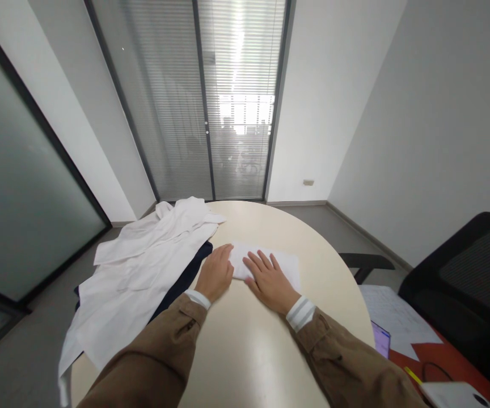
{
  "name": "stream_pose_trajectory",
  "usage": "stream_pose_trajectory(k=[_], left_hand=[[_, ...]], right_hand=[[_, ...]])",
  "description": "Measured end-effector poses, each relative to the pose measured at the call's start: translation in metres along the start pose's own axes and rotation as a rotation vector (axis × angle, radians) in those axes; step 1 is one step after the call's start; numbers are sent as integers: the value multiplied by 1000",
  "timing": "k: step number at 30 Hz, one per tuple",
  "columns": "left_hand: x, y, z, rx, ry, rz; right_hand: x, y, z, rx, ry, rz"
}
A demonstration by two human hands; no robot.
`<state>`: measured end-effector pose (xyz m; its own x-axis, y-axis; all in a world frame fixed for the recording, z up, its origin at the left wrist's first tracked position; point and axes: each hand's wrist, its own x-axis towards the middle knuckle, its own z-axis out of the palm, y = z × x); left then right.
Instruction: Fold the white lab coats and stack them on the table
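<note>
A flat, folded white cloth [288, 263] lies on the pale round table [245, 351]. My right hand [270, 282] rests palm down on it, fingers stretched and slightly spread. At the cloth's left end is my left hand [216, 273], its fingers held together and bent at the edge, closed on it as far as I can see. To the left, a large white garment [143, 255], probably a shirt, is spread loosely and hangs over the table's edge. Dark navy fabric [185, 280] shows from under it, close to my left wrist.
A black mesh chair [466, 272] with an armrest [366, 261] stands at the right. Beside the table there are papers [392, 311], a phone-like screen [381, 339], a red surface [436, 360] and a white object [453, 395]. Blinds-covered glass [245, 68] is ahead.
</note>
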<state>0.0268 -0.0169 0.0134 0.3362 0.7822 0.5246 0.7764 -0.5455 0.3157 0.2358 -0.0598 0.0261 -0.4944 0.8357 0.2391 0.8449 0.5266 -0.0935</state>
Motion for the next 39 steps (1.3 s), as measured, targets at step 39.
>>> stream_pose_trajectory(k=[39], left_hand=[[-12, -9, 19, 54, -197, 56]], right_hand=[[58, 92, 30, -208, 50, 711]])
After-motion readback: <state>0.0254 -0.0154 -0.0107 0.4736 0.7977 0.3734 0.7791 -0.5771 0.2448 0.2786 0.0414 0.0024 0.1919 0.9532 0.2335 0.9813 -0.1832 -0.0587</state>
